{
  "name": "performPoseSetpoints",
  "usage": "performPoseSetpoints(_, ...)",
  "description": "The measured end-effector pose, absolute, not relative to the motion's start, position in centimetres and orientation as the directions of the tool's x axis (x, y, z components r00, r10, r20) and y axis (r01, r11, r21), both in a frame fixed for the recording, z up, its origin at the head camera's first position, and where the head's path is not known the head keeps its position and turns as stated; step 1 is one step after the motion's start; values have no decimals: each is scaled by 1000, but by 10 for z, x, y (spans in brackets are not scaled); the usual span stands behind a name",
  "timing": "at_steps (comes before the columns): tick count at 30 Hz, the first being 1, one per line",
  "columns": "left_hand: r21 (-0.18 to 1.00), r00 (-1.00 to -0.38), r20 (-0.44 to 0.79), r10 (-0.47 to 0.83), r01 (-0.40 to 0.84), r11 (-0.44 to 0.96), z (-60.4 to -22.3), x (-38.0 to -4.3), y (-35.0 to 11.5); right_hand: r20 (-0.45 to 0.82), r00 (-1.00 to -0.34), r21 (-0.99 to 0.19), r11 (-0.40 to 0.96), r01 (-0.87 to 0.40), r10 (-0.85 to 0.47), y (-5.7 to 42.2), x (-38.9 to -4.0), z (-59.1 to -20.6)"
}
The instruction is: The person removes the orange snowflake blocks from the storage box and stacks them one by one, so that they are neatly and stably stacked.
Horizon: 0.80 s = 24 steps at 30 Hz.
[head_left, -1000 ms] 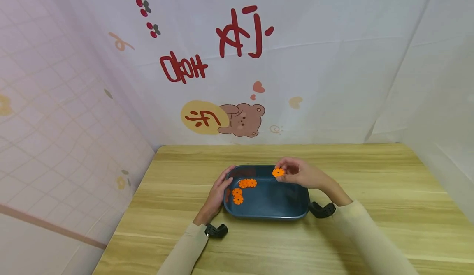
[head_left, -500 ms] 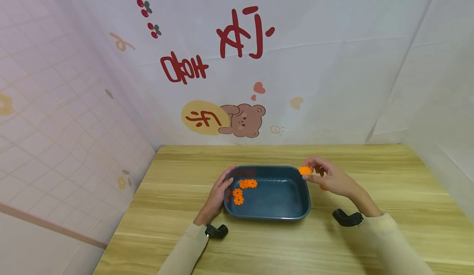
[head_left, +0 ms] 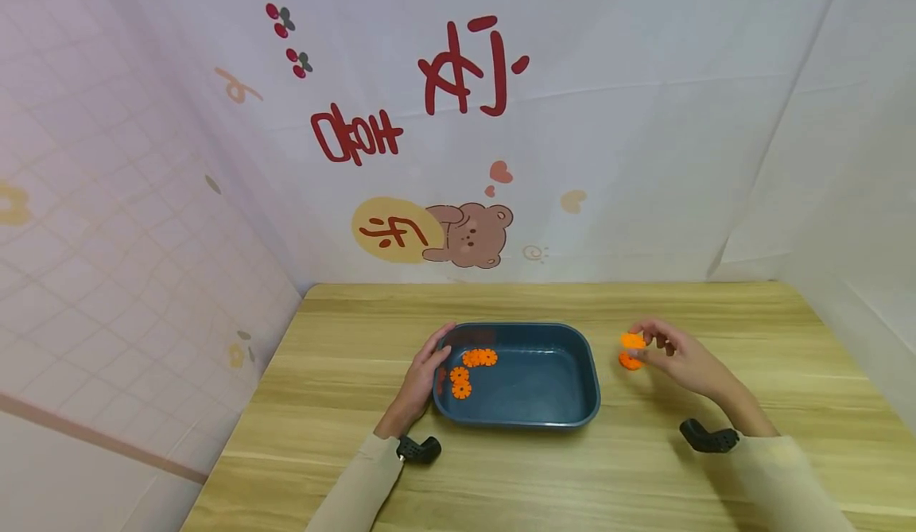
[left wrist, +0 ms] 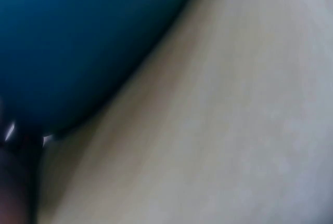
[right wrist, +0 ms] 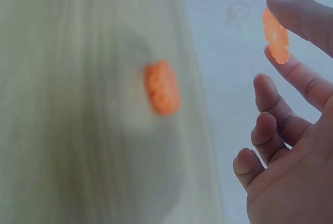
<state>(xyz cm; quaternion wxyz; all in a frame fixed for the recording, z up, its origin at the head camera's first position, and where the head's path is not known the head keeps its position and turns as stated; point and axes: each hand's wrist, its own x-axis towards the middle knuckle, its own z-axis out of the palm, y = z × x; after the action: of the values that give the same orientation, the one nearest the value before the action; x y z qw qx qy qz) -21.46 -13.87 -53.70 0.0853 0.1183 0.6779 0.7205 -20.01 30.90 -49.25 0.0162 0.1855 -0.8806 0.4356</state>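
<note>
My right hand [head_left: 683,365] pinches an orange notched plastic disc [head_left: 633,341] between thumb and index finger, right of the dark blue tray [head_left: 537,393]. In the right wrist view that disc [right wrist: 277,36] is tilted on edge, with the other fingers loosely bent. Below it, a short stack of orange discs [right wrist: 162,89] sits on the table. My left hand [head_left: 417,381] holds the tray's left side, thumb over the rim and fingers along the outer wall. Inside the tray, several orange discs lie in two overlapping groups, one row [head_left: 479,357] near the back and one pair [head_left: 461,382] at left.
The tray rests on a light wood-grain table [head_left: 501,476]. Behind it rises a white printed cloth wall [head_left: 644,158]. Black wrist mounts [head_left: 708,436] sit on both forearms. The left wrist view shows mostly the blurred tray wall [left wrist: 78,42].
My right hand has moved from above the tray's back right corner out to the right, carrying the disc over the stack on the table. The left hand and tray stay put.
</note>
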Motion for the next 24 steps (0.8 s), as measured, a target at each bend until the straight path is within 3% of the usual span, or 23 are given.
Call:
performPoseSetpoints(11, 997, -957, 57, 285, 39, -70, -536, -214, -139, 112, -950, -809, 528, -257, -291, 329, -198, -518)
performPoseSetpoints(24, 996, -956, 61, 285, 38, -86, -535, -214, -138, 121, -935, -829, 485, -280, -333, 322, -202, -529)
